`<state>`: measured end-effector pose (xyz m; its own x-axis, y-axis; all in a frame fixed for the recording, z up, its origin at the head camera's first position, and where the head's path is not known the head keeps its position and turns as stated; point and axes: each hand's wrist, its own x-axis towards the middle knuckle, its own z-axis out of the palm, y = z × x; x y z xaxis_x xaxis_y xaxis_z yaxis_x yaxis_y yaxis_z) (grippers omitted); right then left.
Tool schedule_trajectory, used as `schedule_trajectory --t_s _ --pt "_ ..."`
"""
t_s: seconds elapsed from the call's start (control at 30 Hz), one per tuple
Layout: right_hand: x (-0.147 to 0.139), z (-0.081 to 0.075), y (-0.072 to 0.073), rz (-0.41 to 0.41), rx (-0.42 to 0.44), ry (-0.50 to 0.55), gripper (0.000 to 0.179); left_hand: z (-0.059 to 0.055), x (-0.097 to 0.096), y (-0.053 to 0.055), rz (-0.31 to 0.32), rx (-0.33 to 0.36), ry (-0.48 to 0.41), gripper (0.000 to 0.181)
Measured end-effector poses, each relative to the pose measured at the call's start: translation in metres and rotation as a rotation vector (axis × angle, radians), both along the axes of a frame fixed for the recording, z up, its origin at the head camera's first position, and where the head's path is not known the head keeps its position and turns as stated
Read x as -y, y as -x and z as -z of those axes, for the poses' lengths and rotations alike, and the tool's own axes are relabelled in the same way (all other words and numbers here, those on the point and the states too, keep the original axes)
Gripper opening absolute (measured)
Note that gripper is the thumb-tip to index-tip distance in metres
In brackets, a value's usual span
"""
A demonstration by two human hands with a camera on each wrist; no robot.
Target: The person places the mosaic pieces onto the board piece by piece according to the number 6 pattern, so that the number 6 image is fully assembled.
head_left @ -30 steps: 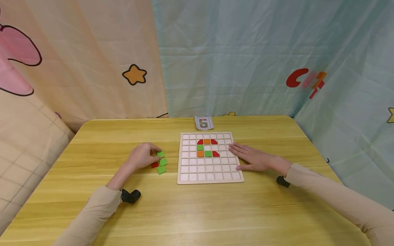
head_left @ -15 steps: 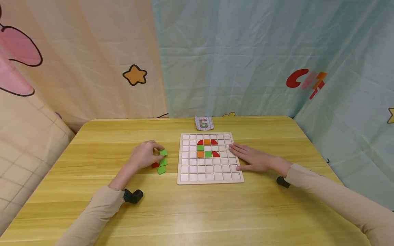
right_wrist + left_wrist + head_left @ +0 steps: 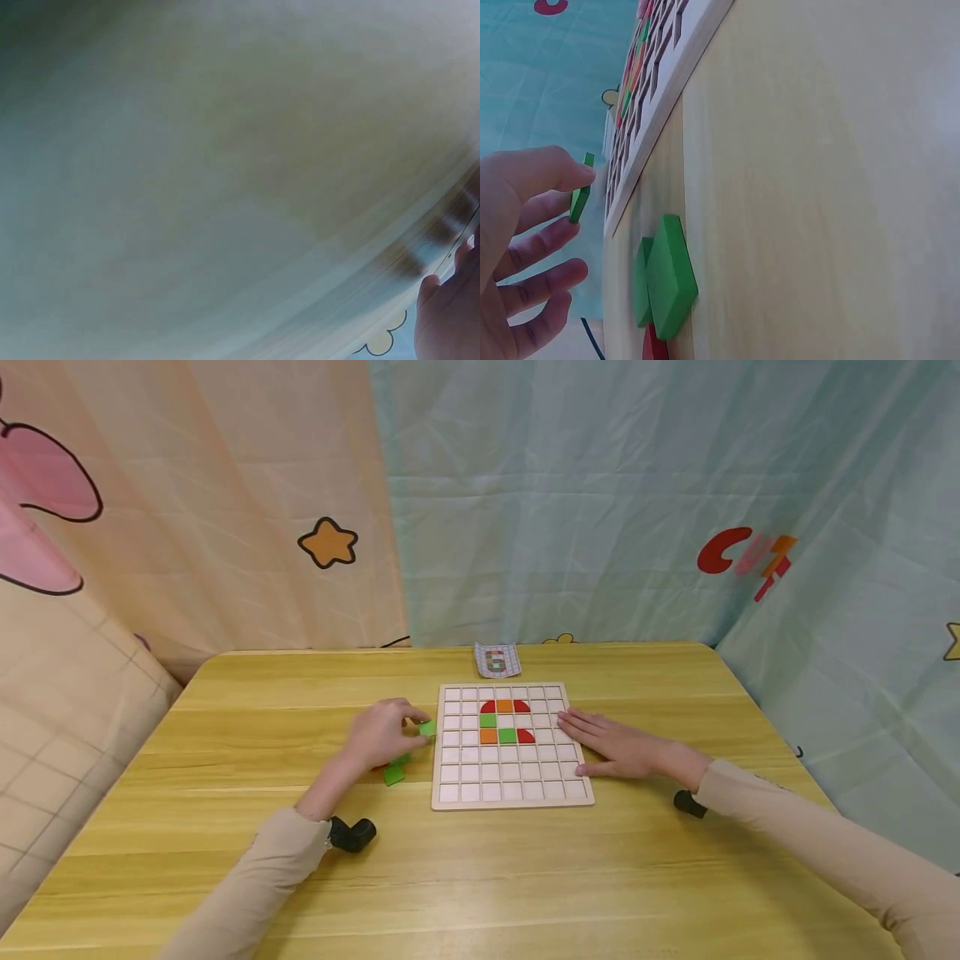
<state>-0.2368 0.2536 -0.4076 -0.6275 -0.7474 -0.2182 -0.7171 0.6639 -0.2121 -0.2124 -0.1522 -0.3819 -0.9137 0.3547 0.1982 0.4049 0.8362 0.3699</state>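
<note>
Probable transfer step: left fingers [image 3: 544, 169] pinch a tile [image 3: 427, 728], the board [image 3: 491, 772] just rightward, right fingers [image 3: 582, 725] lying extended; seating likely requires alignment.

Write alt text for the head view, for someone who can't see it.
A left hand pinches a green tile beside a grid board holding seven red, orange and green pieces, while the right hand rests on the board's right edge. A small printed card lies beyond the board on the wooden table.
</note>
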Motion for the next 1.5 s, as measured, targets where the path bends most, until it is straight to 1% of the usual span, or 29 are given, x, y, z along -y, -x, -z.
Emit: schedule_trajectory --t_s 0.27,0.53,0.73,0.93,1.07,1.3,1.5 --pt "-0.002 0.003 -0.001 -0.011 -0.021 0.021 0.081 0.000 -0.024 0.005 0.037 0.007 -0.003 0.029" --pt "-0.001 -0.004 -0.003 -0.025 -0.002 0.018 0.081 -0.002 -0.047 0.008 0.066 0.012 -0.016 0.029" --pt "0.000 -0.003 -0.001 -0.024 -0.011 0.005 0.081 -0.001 -0.062 0.010 0.100 0.010 -0.010 0.028" --pt "0.001 -0.004 -0.001 -0.016 -0.003 -0.007 0.081 0.002 -0.079 0.010 0.137 0.008 0.006 0.025" --pt "0.002 -0.005 -0.002 -0.017 0.002 -0.006 0.081 0.005 -0.090 0.009 0.152 0.024 0.011 0.025" --pt "0.002 -0.005 -0.002 -0.009 0.013 -0.011 0.082 0.007 -0.107 0.008 0.177 0.057 -0.007 0.027" --pt "0.000 -0.002 0.001 -0.026 -0.010 0.003 0.081 0.008 -0.119 0.008 0.201 0.067 -0.017 0.026"
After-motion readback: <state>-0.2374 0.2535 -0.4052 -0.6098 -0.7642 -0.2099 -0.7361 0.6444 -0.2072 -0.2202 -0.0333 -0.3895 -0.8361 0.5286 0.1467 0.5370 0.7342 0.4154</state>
